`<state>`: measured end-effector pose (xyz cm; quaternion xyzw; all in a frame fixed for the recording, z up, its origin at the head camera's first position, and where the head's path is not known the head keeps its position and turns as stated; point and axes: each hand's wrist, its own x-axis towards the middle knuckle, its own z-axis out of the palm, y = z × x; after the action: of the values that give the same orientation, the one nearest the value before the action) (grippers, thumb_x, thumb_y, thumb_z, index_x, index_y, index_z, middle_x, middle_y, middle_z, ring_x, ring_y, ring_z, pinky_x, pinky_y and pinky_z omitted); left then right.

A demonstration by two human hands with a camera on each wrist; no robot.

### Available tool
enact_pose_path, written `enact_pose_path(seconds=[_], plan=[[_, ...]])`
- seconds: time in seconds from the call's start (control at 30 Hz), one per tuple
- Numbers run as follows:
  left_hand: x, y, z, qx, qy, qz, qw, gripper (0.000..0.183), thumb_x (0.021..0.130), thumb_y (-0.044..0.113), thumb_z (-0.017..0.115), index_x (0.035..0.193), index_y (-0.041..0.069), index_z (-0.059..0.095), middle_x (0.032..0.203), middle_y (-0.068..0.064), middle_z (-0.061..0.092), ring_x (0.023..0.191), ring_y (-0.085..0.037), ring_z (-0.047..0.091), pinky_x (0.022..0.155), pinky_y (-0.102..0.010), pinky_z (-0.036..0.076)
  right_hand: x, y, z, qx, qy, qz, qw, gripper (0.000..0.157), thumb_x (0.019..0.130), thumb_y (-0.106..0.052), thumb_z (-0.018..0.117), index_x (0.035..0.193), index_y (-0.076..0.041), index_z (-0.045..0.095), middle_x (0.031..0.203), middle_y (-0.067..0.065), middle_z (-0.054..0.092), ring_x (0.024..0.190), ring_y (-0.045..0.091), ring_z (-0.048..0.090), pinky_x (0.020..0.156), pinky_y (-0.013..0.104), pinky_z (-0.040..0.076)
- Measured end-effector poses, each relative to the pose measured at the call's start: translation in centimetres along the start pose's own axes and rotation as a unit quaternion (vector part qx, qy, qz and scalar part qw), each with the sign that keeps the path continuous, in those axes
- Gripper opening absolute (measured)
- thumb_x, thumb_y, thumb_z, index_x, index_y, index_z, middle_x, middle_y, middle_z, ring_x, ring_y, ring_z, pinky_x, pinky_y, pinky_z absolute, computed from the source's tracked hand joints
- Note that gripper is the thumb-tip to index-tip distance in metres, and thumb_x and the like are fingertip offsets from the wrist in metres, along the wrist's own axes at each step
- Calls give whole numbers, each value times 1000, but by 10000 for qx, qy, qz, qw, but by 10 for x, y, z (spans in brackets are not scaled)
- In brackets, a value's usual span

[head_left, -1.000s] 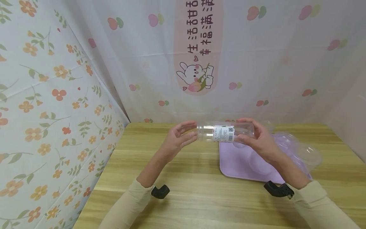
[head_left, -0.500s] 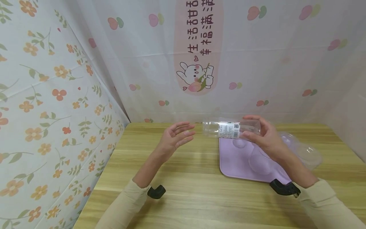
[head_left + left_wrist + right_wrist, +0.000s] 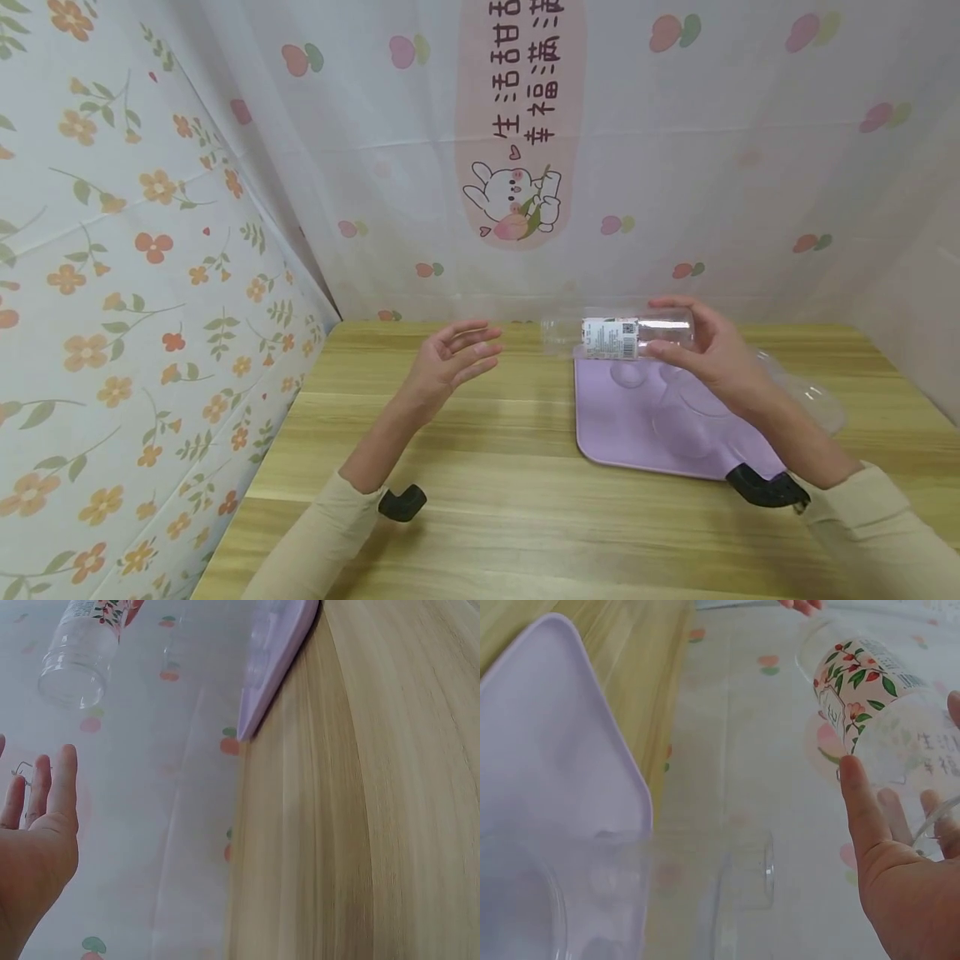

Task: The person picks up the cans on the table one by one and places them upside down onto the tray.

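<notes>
My right hand (image 3: 716,354) grips a clear plastic bottle (image 3: 558,333) near its base. The bottle lies sideways in the air over the back left of the purple tray (image 3: 600,433), its open mouth toward the left. Around its middle runs a label (image 3: 866,686) with red flowers and green leaves; a white panel with a barcode faces up in the head view. Apart from the bottle's mouth, to its left, my left hand (image 3: 453,362) hovers above the table with loosely bent fingers and nothing in them.
Several clear plastic containers (image 3: 813,404) stand on and beside the purple tray, partly behind my right forearm. The wooden table (image 3: 480,533) meets a patterned curtain (image 3: 360,167) at the back, and a flowered cloth (image 3: 150,275) hangs along the left.
The left hand has let go of the bottle's mouth end and drawn back to the left. My right hand has carried the bottle to the right, over the tray.
</notes>
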<state>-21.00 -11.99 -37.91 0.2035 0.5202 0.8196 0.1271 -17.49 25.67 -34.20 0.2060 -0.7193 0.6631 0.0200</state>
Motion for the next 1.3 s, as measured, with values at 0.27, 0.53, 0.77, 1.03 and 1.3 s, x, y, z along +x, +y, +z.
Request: enact_pose_path(seconds=[0.27, 0.53, 0.77, 1.03, 1.3], plan=[[-4, 3, -6, 194, 41, 105, 9997, 43, 99, -8, 58, 140, -10, 46, 141, -34, 48, 121, -39, 60, 101, -46, 48, -1, -9, -7, -1059, -1, 449, 9934, 57, 94, -3, 73, 144, -12, 48, 144, 7, 43, 111, 14, 66, 82, 31, 58], [-8, 6, -11, 290, 86, 104, 9995, 42, 99, -7, 59, 139, -7, 49, 142, -34, 48, 126, -45, 54, 101, -46, 48, -1, -15, -12, -1486, -144, 493, 9876, 57, 94, -5, 74, 143, -11, 46, 141, 9, 44, 107, 17, 67, 78, 33, 59], [-10, 8, -16, 433, 179, 99, 9989, 41, 99, -7, 60, 139, -6, 50, 142, -34, 48, 125, -44, 55, 100, -45, 49, -1, -19, -16, -1891, -302, 449, 9805, 60, 91, -7, 78, 143, -14, 48, 136, 11, 51, 103, 23, 67, 77, 33, 60], [-13, 9, -20, 568, 225, 71, 9981, 42, 99, -5, 61, 139, -6, 50, 141, -35, 48, 125, -45, 55, 100, -46, 49, 2, -24, -22, -2515, -575, 310, 9657, 64, 87, -10, 82, 143, -14, 50, 135, 11, 55, 109, 27, 63, 82, 24, 56], [-14, 10, -26, 887, 242, 100, 9957, 40, 99, -4, 60, 138, -6, 51, 138, -33, 51, 122, -42, 58, 99, -46, 50, 8, -32, -26, -2980, -1225, -47, 9467, 70, 87, -12, 83, 146, -10, 46, 134, 17, 54, 111, 35, 61, 85, 21, 54]])
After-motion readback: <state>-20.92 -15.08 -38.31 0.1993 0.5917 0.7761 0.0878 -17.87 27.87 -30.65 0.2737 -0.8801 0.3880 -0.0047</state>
